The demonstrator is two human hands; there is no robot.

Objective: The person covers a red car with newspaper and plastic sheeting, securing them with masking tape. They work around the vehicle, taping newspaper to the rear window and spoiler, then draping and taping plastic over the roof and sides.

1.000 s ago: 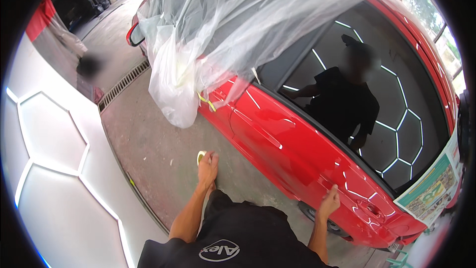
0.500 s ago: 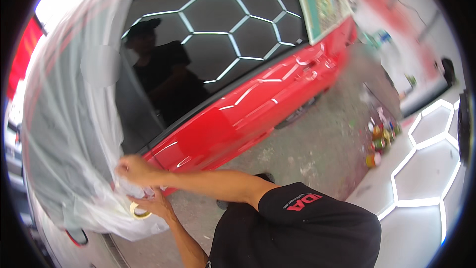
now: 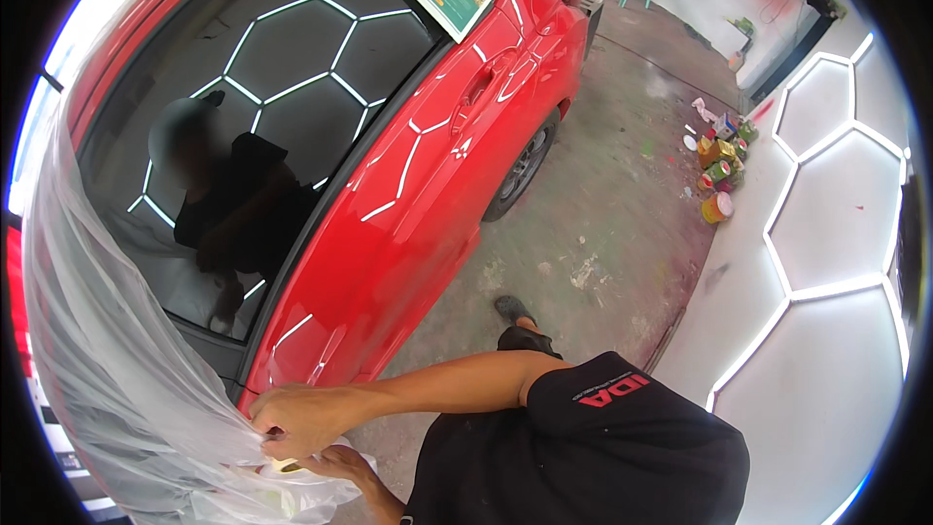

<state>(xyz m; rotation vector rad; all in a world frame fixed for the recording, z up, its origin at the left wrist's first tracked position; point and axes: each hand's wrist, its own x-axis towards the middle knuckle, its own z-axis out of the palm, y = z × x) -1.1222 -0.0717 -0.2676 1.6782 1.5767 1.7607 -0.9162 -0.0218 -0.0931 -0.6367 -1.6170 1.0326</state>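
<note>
Plastic sheet (image 3: 102, 331) translucent, creased; right hand (image 3: 306, 418) pinching edge, left hand (image 3: 340, 463) clasping yellowish tape roll (image 3: 283, 464)

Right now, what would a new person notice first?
A shiny red car slants across the left and middle, its dark window gleaming with hexagon reflections. Cloudy plastic sheeting drapes it at lower left, by the right hand, and glowing hexagon lights line the right wall.

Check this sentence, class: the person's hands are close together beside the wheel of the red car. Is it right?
Not quite: the place is wrong. The head view shows the left hand and right hand close together at the translucent plastic sheet, away from the wheel of the red car.
</note>
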